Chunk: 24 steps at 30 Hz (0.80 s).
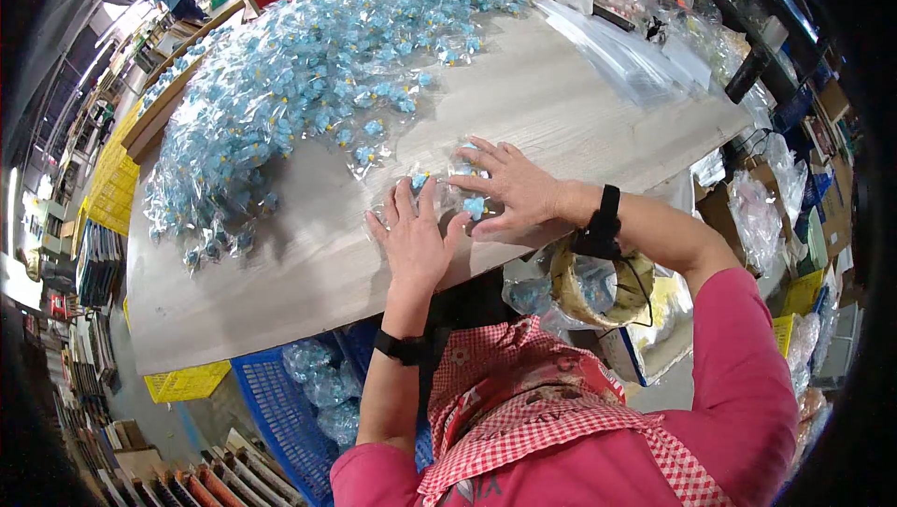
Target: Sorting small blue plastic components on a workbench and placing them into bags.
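My left hand (414, 243), right hand (519, 191) splayed over clear blue-trinket packets (475, 207); no grip visible. Slick film could make packets skid.

The person wears a plain deep-pink shirt (738, 385), its sleeves (743, 320) ending well short of the wrists. Over it goes a red-and-white checked apron (509, 446) with a pale flower (459, 356) printed on it. Black bands (601, 227) circle both wrists. The left hand (413, 241) and right hand (519, 187) are bare.
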Tool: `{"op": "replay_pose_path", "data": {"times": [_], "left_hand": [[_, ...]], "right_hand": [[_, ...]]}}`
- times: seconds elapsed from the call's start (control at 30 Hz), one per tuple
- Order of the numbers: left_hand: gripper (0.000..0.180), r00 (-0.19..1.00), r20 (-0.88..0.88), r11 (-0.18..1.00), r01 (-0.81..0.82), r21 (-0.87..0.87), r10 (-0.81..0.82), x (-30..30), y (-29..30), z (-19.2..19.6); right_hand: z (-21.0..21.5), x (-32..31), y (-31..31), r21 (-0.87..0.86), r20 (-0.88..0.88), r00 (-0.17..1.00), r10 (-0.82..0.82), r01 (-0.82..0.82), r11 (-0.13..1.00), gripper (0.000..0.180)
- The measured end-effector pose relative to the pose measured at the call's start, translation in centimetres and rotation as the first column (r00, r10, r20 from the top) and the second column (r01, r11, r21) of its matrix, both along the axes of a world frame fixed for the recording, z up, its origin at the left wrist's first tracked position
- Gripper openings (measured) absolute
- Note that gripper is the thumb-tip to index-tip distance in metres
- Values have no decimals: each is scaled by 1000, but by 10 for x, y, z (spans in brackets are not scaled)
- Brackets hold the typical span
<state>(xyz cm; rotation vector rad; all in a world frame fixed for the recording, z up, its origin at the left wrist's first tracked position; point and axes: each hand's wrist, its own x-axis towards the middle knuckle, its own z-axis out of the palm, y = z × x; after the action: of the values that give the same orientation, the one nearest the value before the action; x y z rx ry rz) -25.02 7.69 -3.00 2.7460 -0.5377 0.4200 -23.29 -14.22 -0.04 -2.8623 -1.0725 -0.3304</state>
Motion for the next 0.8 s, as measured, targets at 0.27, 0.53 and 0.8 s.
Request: {"op": "replay_pose_path", "data": {"times": [0.27, 0.53, 0.8], "left_hand": [[56, 997, -46, 997, 51, -55, -54, 5, 2, -5], [70, 939, -44, 811, 270, -519, -341, -4, 9, 22], [30, 960, -25, 905, 253, -343, -278, 12, 75, 7]], "right_hand": [[-10, -42, -54, 406, -63, 991, -115, 131, 905, 34], [4, -145, -115, 426, -640, 766, -62, 422, 800, 39], [38, -108, -70, 374, -586, 810, 0, 271, 887, 40]]}}
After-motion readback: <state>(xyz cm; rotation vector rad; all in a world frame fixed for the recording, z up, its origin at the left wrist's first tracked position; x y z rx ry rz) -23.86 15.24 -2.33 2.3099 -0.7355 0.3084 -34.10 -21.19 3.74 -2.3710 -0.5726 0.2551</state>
